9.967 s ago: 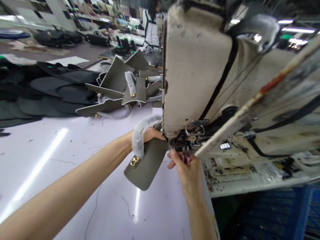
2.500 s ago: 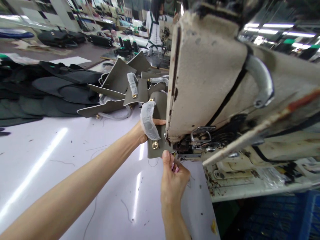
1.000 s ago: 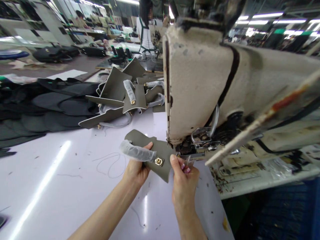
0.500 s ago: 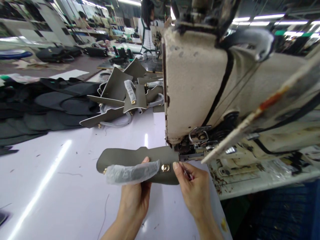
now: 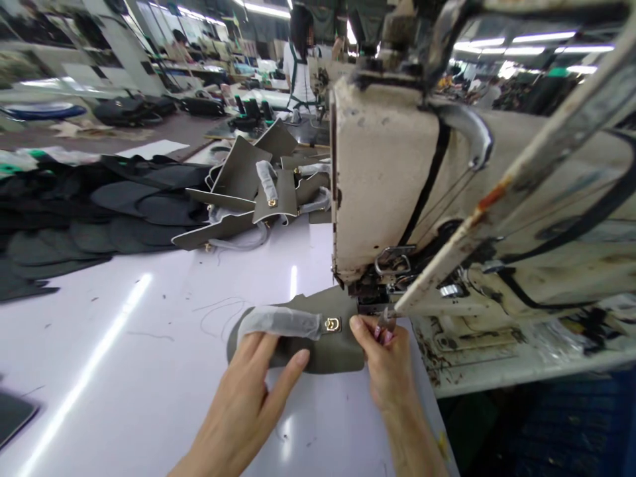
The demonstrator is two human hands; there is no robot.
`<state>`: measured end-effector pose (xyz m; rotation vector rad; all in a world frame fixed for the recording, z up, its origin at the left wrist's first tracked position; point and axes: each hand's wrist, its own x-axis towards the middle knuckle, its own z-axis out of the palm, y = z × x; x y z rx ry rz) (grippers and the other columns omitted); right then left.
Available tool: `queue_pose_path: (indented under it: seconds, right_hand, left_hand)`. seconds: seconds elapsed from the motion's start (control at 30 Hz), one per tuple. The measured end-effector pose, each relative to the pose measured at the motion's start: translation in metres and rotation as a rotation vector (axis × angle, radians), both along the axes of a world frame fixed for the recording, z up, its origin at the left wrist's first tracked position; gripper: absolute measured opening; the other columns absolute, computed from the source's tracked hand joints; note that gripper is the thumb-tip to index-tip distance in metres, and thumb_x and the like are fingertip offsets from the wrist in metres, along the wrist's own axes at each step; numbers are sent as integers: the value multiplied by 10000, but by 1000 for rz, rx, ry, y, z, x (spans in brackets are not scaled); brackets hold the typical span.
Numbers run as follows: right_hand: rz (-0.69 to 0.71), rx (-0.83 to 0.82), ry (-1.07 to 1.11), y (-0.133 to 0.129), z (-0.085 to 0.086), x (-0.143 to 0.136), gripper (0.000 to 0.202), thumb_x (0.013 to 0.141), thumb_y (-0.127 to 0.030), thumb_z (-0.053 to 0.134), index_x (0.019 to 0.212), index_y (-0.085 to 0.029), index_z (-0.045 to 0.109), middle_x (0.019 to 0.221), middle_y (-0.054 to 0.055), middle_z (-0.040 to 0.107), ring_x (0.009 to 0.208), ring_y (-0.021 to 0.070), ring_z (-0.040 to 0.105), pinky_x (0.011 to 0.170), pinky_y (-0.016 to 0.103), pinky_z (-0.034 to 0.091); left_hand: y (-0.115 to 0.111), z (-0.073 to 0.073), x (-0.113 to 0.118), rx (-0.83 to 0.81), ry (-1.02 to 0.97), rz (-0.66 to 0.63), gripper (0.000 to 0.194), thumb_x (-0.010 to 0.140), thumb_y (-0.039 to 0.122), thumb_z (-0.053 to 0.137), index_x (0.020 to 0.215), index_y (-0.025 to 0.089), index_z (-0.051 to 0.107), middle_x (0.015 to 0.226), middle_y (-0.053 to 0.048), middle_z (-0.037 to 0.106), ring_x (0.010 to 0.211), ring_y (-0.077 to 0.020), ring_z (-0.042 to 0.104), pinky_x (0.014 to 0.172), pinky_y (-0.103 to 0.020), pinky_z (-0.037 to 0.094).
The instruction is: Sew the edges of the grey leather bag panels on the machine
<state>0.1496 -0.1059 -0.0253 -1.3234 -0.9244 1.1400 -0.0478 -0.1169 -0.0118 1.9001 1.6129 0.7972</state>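
Observation:
A grey-green leather bag panel (image 5: 332,354) lies by the sewing machine's needle area, its right end at the presser foot. A handle wrapped in clear plastic (image 5: 288,322) arches over it, joined by a gold metal fitting (image 5: 332,324). My left hand (image 5: 261,377) rests at the panel's left part, fingertips partly hidden at the handle, thumb spread apart over the leather. My right hand (image 5: 385,354) pinches the panel's right edge between thumb and fingers. Tucked in that same hand is a small pair of thread snips (image 5: 385,328) with pink on it, mostly covered.
The sewing machine (image 5: 382,179) stands at right, a rusty rod (image 5: 489,199) slanting before it. Similar panels with wrapped handles (image 5: 281,192) are piled behind. Black cut pieces (image 5: 114,212) lie at left on the white table (image 5: 163,371). A person (image 5: 301,66) stands farther back.
My left hand has come from beneath the panel to its top, thumb now spread. The panel has turned slightly and lies lower, nearer the table. My right hand still grips its right edge.

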Motion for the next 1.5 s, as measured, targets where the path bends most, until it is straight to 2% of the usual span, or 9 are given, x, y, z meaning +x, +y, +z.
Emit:
queue_pose_path:
  seconds: [0.1,0.27,0.37,0.5,0.77,1.03,1.3,1.4,1.5]
  right_hand:
    - [-16,-16,-16,-1,5,0,452,838,-459,647,561,-200,401,591,-59,241,585,102,218,523,256,202]
    - [26,-19,-143,-2,7,8,435,857,-431,639,549,-173,471,592,-48,311,605,104,280,551,245,255]
    - [8,-34,-93,-3,3,9,405,840,-449,658,584,-162,532,573,-59,283,570,95,253,519,241,231]
    - [0,-52,25,0,1,7,446,819,-472,679,569,-183,449,575,-74,222,543,80,185,488,240,169]
    - [-9,-52,58,6,0,5,406,830,-447,677,611,-188,453,582,-77,223,534,77,179,470,234,142]
    - [-24,-31,84,9,-4,1,470,849,-436,664,603,-220,327,601,-76,198,541,80,163,477,242,137]
    - [48,-59,22,0,-3,6,418,876,-450,646,591,-168,526,543,-82,231,512,77,225,490,220,209]
    - [61,-46,-44,-7,-1,7,384,882,-445,639,655,-142,702,530,-41,430,561,107,428,588,221,360]
    - [34,-25,-67,-12,-1,3,348,881,-425,641,717,-147,771,567,-7,559,620,133,525,631,225,397]
  left_hand:
    - [25,0,16,262,182,-168,638,905,414,578,1492,274,372,1520,-103,431,1421,-314,360,1164,-527,315]
    - [49,17,31,332,304,-345,432,942,434,529,1328,247,577,1421,-77,559,1335,-282,478,1140,-455,354]
    - [51,23,31,350,287,-367,424,935,424,546,1311,234,595,1385,-93,590,1308,-288,515,1127,-441,373]
    - [53,23,31,402,237,-362,446,918,406,585,1325,223,592,1340,-98,625,1289,-284,542,1126,-409,379]
    - [65,31,34,303,200,-425,369,956,399,502,1274,244,606,1389,-81,587,1343,-274,487,1155,-439,335]
    - [81,46,37,195,0,-384,278,894,446,543,1012,259,713,1239,-94,667,1238,-321,558,1127,-459,360]
    - [90,45,34,77,-238,-324,187,752,393,727,888,264,722,977,-89,700,1103,-321,616,963,-365,481]
    - [91,42,33,-22,-352,-298,233,651,332,821,854,271,726,836,-65,689,1008,-298,651,889,-321,505]
    - [93,33,31,-86,-487,-199,308,551,243,886,814,266,727,720,-32,663,895,-267,672,826,-277,507]
